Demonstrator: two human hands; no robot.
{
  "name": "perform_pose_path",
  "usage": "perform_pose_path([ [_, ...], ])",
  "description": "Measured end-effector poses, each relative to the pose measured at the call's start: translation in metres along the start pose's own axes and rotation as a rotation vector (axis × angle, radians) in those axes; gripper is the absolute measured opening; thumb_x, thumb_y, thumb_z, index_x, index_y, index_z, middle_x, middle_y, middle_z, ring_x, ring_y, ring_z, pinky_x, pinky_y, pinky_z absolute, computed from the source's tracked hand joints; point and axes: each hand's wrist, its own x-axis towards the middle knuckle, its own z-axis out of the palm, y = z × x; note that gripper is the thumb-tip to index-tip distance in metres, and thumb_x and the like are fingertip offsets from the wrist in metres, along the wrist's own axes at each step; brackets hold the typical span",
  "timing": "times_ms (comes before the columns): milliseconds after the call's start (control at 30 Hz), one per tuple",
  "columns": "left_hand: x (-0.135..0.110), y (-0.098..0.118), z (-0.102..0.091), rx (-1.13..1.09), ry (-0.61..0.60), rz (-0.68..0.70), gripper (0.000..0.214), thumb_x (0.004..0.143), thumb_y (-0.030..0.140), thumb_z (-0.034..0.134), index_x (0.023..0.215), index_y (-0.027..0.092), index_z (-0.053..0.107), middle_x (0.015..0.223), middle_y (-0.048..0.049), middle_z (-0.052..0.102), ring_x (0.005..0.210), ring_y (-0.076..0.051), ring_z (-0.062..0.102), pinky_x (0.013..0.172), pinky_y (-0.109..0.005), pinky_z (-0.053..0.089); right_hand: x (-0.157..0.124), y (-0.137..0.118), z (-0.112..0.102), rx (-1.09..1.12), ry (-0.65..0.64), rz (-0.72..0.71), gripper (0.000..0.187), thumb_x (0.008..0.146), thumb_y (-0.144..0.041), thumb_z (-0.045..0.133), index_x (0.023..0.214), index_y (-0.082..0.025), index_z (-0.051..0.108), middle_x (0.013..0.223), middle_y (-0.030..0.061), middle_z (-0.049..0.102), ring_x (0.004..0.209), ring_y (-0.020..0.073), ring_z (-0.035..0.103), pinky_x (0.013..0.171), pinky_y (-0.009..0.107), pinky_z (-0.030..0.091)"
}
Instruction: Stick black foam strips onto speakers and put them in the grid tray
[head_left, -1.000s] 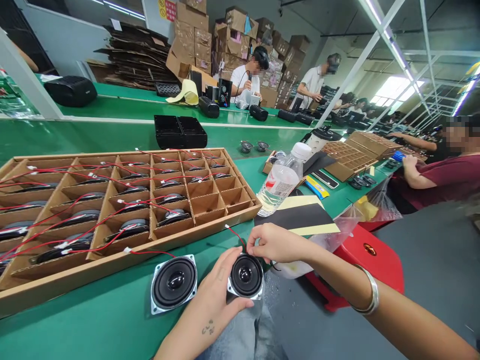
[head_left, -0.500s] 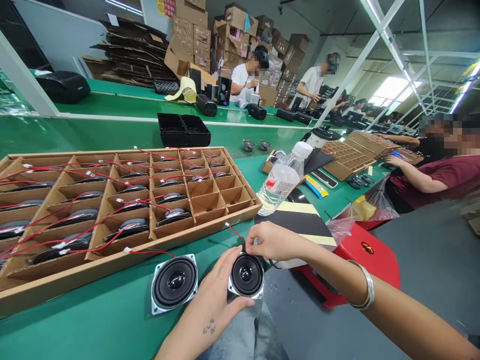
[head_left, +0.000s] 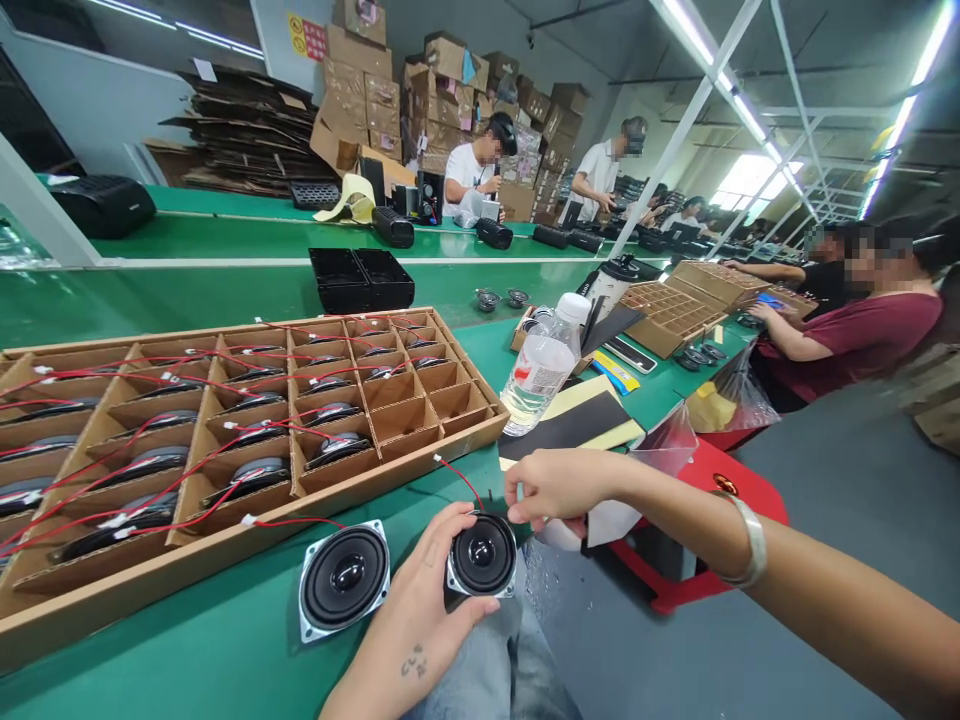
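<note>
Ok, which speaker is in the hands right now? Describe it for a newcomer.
On the green workbench, just below the long cardboard compartment tray, look for the held speaker: black cone, silver square frame. The left hand cups it and the right hand touches its rim, while the similar loose speaker to its left lies untouched.

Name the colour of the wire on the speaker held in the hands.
The wire is red, best seen in the head view.

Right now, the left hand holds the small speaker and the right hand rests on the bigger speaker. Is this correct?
No: the head view shows the right hand at the upper edge of the small speaker, not on the bigger speaker. The left hand does hold it.
</note>
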Motion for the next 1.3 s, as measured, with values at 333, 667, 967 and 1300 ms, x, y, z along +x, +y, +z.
perform_pose_path([
  [333, 0.0, 0.003, 0.006, 0.212, 0.042, 0.036, 0.054, 0.078, 0.024, 0.052, 0.127, 0.022, 0.032, 0.136, -0.0082, 0.036, 0.124, -0.022, 0.039, 0.102, -0.041, 0.037, -0.074, 0.082, 0.026, 0.23, 0.511, -0.086, 0.024, 0.083, -0.034, 0.049, 0.085, -0.018, 0.067, 0.08, 0.0034, 0.065, 0.072, 0.0177, 0.058, 0.064, 0.025, 0.045],
  [667, 0.008, 0.025, -0.004, 0.602, -0.119, 0.013, 0.057, 0.077, 0.038, 0.057, 0.129, 0.02, 0.041, 0.133, -0.0108, 0.042, 0.116, -0.03, 0.047, 0.096, -0.046, 0.042, -0.072, 0.122, 0.091, 0.505, 0.667, -0.245, 0.029, 0.087, -0.042, 0.048, 0.091, -0.02, 0.066, 0.093, 0.0077, 0.061, 0.088, 0.0195, 0.057, 0.08, 0.031, 0.047],
  [967, 0.023, 0.035, -0.013, 0.83, -0.102, 0.247, 0.057, 0.068, 0.043, 0.069, 0.116, 0.016, 0.054, 0.123, -0.0118, 0.053, 0.106, -0.03, 0.054, 0.094, -0.047, 0.042, -0.076, 0.129, 0.137, 0.588, 0.889, -0.238, 0.022, 0.08, -0.041, 0.059, 0.073, -0.021, 0.067, 0.067, 0.0035, 0.057, 0.061, 0.0162, 0.054, 0.055, 0.025, 0.047],
  [1300, 0.029, 0.038, -0.015, 0.932, -0.138, 0.347, 0.053, 0.068, 0.038, 0.069, 0.114, 0.015, 0.055, 0.113, -0.0099, 0.059, 0.097, -0.026, 0.057, 0.081, -0.04, 0.043, -0.07, 0.113, 0.167, 0.576, 1.005, -0.409, 0.024, 0.077, -0.036, 0.066, 0.061, -0.019, 0.06, 0.057, 0.0016, 0.058, 0.051, 0.0132, 0.054, 0.047, 0.021, 0.043],
])
